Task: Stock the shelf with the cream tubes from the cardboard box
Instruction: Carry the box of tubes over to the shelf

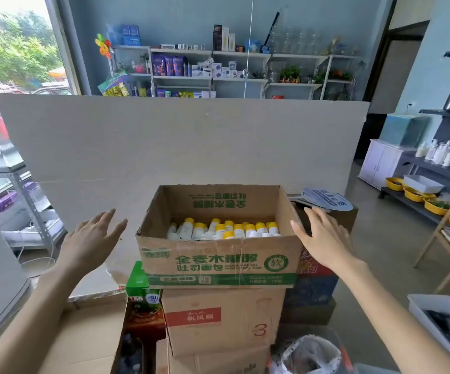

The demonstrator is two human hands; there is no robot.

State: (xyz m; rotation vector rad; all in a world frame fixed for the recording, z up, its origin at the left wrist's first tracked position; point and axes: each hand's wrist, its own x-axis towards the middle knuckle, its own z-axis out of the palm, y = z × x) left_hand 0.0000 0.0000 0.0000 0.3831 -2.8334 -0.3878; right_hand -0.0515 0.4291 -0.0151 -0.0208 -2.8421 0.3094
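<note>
An open cardboard box (218,261) with green print sits on top of a stack of other cartons. Inside it lie several white cream tubes (224,230) with yellow caps. My left hand (91,240) hovers to the left of the box, fingers spread and straight, a short gap from its side. My right hand (319,236) is at the box's right wall, fingers straight, close to or touching the upper edge. Neither hand holds anything.
A large grey board (164,139) stands upright behind the box. Brown cartons (218,319) are stacked below, and a green drink carton (140,287) stands at the left. Stocked white shelves (234,74) line the back wall. A dark rack (434,184) with bottles and yellow bowls stands at the right.
</note>
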